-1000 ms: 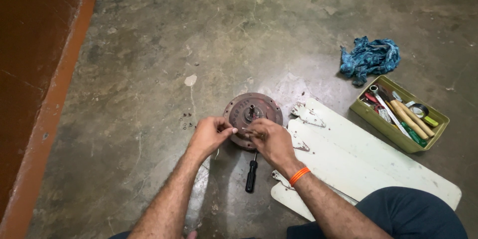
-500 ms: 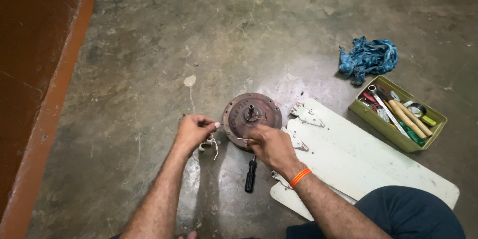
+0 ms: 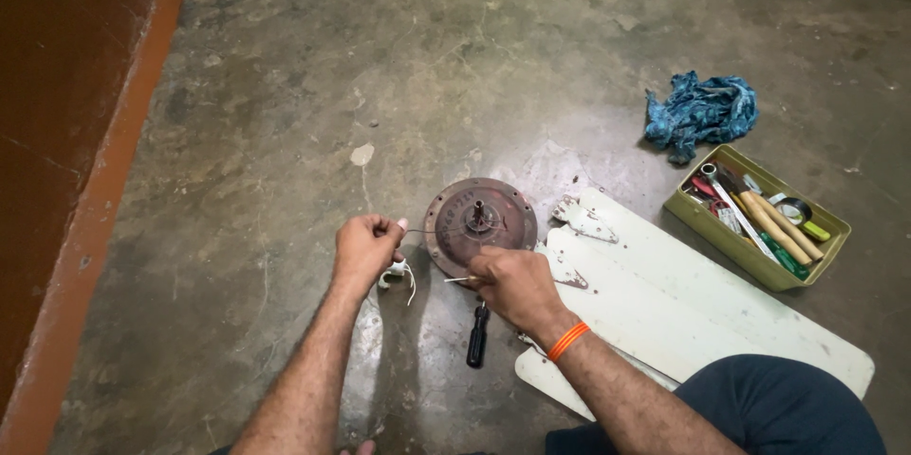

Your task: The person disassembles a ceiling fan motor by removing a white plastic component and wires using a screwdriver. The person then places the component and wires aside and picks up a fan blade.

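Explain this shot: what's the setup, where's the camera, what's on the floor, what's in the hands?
There is no machine here, just a person sitting on a concrete floor, filmed by a camera on their own head looking down at both bare hands. The left hand is closed on a thin wire that runs toward a rusty round disc with a shaft in its middle. The right hand, with an orange band at the wrist, rests at the disc's near edge and pinches something thin; what it is I cannot tell. A black-handled screwdriver lies below it. To the right lie white fan blades, a green tool tray and a blue rag.
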